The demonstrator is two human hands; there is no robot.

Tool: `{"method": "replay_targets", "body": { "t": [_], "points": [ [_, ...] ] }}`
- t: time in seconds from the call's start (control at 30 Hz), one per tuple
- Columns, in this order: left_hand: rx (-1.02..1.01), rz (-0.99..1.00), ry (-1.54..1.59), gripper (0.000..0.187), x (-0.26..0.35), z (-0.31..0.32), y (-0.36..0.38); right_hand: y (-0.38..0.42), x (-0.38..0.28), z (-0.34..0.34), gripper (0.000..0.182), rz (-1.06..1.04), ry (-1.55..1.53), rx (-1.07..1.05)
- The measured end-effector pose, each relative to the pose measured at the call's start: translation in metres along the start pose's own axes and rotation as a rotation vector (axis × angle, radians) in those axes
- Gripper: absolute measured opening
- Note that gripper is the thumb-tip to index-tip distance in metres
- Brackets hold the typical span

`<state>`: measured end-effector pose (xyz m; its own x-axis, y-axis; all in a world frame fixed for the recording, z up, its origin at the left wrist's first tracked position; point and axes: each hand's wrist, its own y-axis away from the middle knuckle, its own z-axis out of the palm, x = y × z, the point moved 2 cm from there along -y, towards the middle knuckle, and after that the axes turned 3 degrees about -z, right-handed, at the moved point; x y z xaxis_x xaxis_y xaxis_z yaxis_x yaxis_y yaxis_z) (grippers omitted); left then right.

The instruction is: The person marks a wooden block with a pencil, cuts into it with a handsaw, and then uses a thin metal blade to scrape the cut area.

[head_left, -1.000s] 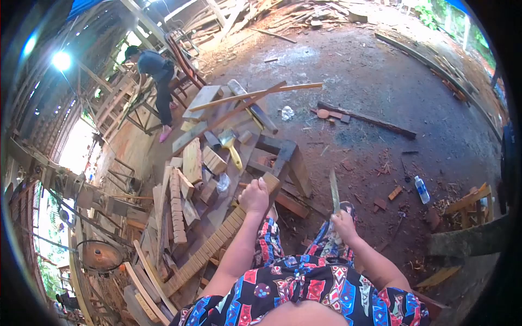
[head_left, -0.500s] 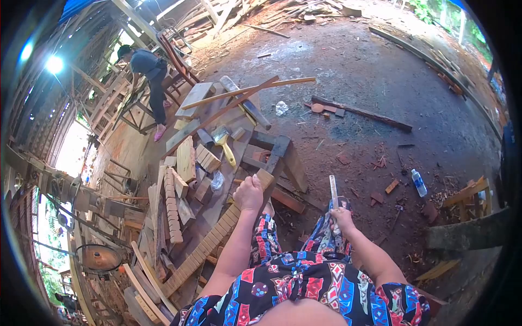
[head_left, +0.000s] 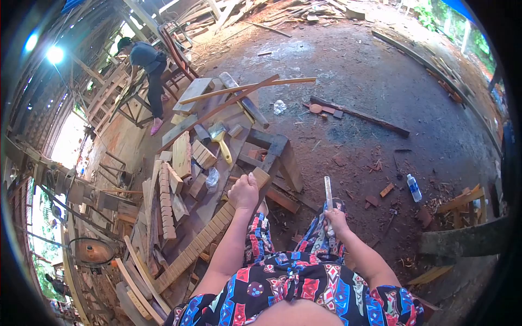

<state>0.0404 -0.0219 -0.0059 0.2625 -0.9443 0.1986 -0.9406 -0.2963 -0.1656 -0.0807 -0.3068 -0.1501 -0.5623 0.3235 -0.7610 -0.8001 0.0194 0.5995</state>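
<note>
My left hand (head_left: pixel 243 191) is closed around the upper end of a long wooden strip (head_left: pixel 209 233), marked with evenly spaced cross lines. The strip slants down to the lower left along the edge of a low bench. In front of my right knee, my right hand (head_left: pixel 335 220) grips a narrow, flat, pale blade-like tool (head_left: pixel 328 191), pointing upward. Its exact kind cannot be made out, and its lower part is hidden by my fingers. Beside my left hand on the bench lie a crumpled clear plastic piece (head_left: pixel 212 177) and a yellow-handled paintbrush (head_left: pixel 222 144).
Wood blocks (head_left: pixel 182 154) and a notched strip (head_left: pixel 166 201) crowd the bench. Two crossed sticks (head_left: pixel 234 103) lie at its far end. A plastic bottle (head_left: pixel 414 188) stands on the littered floor at right. Another person (head_left: pixel 145 68) bends over a wooden frame at far left.
The view has shifted slightly. Both hands keep their grips, and the strip and the tool stay nearly where they were. The person at far left remains bent over.
</note>
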Motion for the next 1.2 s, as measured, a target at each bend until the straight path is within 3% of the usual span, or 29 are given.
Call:
{"method": "replay_targets", "body": {
  "t": [1.2],
  "points": [
    [-0.033, -0.017, -0.010, 0.042, 0.000, -0.003, 0.002, 0.000, -0.001, -0.002, 0.014, -0.010, 0.012, -0.001]
  ]
}}
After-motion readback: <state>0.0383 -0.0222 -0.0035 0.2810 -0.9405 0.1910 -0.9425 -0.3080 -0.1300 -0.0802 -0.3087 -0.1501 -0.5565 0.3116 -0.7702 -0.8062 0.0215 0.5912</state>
